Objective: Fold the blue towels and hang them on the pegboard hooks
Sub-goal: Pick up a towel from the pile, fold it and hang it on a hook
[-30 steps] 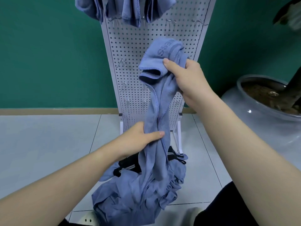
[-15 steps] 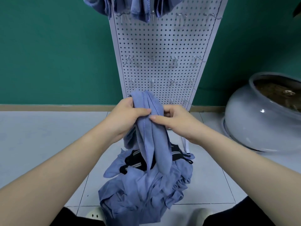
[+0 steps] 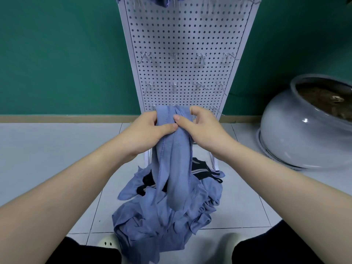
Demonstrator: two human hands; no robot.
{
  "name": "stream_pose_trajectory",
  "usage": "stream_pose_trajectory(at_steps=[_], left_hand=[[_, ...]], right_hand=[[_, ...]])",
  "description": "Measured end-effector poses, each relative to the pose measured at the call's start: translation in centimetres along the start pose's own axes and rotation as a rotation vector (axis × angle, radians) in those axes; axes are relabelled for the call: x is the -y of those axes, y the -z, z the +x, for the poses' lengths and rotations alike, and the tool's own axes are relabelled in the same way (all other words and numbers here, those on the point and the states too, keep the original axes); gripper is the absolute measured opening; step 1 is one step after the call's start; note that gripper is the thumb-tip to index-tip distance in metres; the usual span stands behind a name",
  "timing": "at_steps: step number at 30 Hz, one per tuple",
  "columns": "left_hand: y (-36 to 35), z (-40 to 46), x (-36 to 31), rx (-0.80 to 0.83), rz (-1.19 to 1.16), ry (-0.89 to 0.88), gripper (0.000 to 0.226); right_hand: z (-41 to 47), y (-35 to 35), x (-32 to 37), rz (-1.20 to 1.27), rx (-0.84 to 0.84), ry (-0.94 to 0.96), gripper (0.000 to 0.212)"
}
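Both hands grip one towel [image 3: 174, 161] at its top, L hand [image 3: 147, 130] & R hand [image 3: 202, 128] side by side, in front of pegboard [image 3: 186, 40]. It hangs over near pile [image 3: 162, 221] on floor.

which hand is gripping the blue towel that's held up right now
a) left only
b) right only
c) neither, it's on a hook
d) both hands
d: the left hand and the right hand each grip the top of the blue towel, which hangs down over the pile of towels on the floor.
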State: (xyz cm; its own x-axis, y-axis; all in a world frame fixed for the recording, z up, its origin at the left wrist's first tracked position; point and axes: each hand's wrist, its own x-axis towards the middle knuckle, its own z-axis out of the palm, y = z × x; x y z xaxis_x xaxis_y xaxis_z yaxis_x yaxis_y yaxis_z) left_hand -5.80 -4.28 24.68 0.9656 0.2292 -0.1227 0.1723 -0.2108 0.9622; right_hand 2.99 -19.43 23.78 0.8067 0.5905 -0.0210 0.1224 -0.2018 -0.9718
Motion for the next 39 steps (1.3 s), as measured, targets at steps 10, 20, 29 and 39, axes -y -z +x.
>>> stream_pose_trajectory(at_steps=[10, 20, 29, 39], left_hand=[[1.0, 1.4, 1.1, -0.261, 0.160, -0.006, 0.018], [0.1, 1.8, 1.0, -0.157, -0.004, -0.024, 0.048], [0.4, 2.4, 1.2, -0.395, 0.056, -0.005, 0.045], [3.1, 3.0, 2.7, -0.432, 0.294, -0.018, 0.031]], right_hand=[[0.2, 0.4, -0.3, -0.008, -0.015, 0.030, 0.051], [0.8, 2.6, -0.9, 0.198, 0.104, -0.089, 0.027], [1.7, 3.4, -1.8, 0.077, -0.049, -0.147, 0.026], [2.8, 5.4, -2.1, 0.460, -0.130, -0.201, 0.019]])
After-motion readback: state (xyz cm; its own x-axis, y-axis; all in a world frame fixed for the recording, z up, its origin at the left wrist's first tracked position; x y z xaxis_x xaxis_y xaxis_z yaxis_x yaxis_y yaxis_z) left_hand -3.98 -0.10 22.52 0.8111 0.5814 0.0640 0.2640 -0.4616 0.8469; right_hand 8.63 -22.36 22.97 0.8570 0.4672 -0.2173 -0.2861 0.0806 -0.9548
